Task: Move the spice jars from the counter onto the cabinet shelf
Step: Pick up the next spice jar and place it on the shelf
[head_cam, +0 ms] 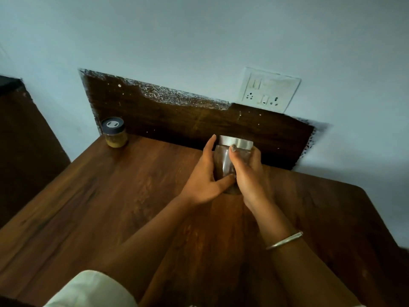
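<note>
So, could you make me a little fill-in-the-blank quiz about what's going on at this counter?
1. The left hand and right hand grip the big jar, whose lid is ____.
2. The small jar in the back corner has ____ contents.
3. The bangle sits on the ____ wrist.
Missing words: silver, yellow, right.

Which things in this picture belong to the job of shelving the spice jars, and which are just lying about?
Part of the job: silver-lidded jar, held by the left hand and right hand; dark-lidded jar standing on the counter.
Just there: wall socket; wooden backboard; bangle on the right wrist.
</note>
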